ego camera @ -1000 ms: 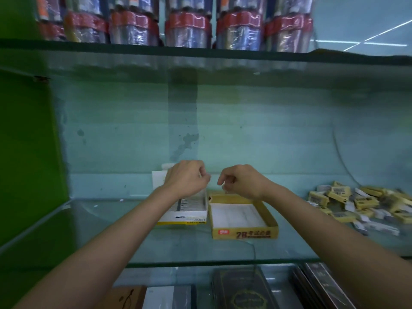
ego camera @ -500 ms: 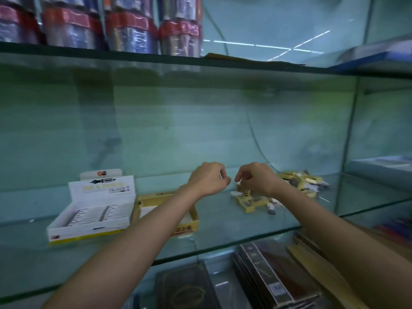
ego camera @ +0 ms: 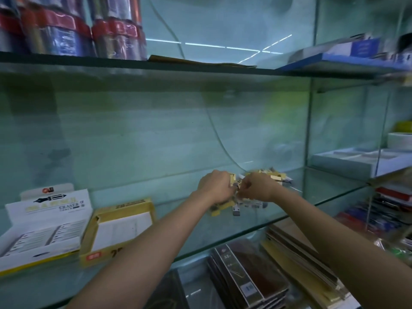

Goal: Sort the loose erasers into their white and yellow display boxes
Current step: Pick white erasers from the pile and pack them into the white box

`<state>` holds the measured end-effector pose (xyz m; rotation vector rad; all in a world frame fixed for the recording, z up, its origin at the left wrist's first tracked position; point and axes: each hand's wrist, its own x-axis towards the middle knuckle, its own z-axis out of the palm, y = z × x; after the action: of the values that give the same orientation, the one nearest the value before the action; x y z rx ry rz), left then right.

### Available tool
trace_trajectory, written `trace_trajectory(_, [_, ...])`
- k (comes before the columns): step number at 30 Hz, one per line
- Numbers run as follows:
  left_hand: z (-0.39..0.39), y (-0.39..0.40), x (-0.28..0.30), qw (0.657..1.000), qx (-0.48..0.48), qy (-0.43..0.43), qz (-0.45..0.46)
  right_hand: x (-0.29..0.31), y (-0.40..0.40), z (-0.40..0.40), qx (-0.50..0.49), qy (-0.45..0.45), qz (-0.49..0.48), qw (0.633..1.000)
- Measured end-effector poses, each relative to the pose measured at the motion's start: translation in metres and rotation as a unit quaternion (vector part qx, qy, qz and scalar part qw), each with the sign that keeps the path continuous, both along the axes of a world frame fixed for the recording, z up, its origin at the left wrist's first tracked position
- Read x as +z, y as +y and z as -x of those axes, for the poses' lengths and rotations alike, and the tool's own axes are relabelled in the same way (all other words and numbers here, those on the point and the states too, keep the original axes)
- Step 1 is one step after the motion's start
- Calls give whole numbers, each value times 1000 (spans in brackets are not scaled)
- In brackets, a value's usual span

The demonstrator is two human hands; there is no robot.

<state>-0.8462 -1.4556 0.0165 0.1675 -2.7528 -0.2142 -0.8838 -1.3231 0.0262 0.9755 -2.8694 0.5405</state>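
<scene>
On the glass shelf, toward its right end, a heap of loose erasers in yellow and white wrappers is seen, and both hands are lowered into it. The left hand is curled with its knuckles up at the left edge of the heap, a yellow-wrapped eraser being visible against its fingers; whether that piece is actually pinched cannot be told from this angle. The right hand is likewise curled, just beside the left, with its fingertips buried among the erasers, and its hold cannot be made out either. A few erasers are spread out below the hands, among them a yellow one and a white one with a grey end.

Well apart to the left, the two display boxes are set side by side on the same shelf. The white display box, marked ERASER on its raised flap, is packed with rows of white erasers. The yellow display box touches its right side and shows a pale bare floor inside.

Red-capped wrapped bundles are stood on the upper shelf, and dark packaged booklets are stacked beneath.
</scene>
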Motion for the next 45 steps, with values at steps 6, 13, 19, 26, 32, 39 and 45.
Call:
trace_trajectory(6, [15, 8, -11, 998, 32, 9, -61, -23, -12, -1, -47, -30, 91, 994])
trace_trajectory(13, [2, -9, -4, 989, 20, 69, -132, -17, -16, -4, -53, -15, 153, 987])
trace_trajectory(19, [-38, -51, 17, 977, -15, 116, -180, -9, -20, -10, -23, -7, 185, 982])
trace_trajectory(26, [-85, -99, 19, 962, 2, 153, -226, -5, -59, -38, 67, 12, 231, 971])
trace_trajectory(32, [-125, -134, 19, 955, 20, 162, -247, -5, -103, -60, 130, 27, 246, 960])
trace_trajectory(39, [-185, -164, 19, 966, 26, 161, -203, 1, -155, -102, 220, 8, 259, 941])
trace_trajectory(45, [-235, -208, 19, 976, 98, 153, -121, 0, -200, -131, 250, 10, 211, 945])
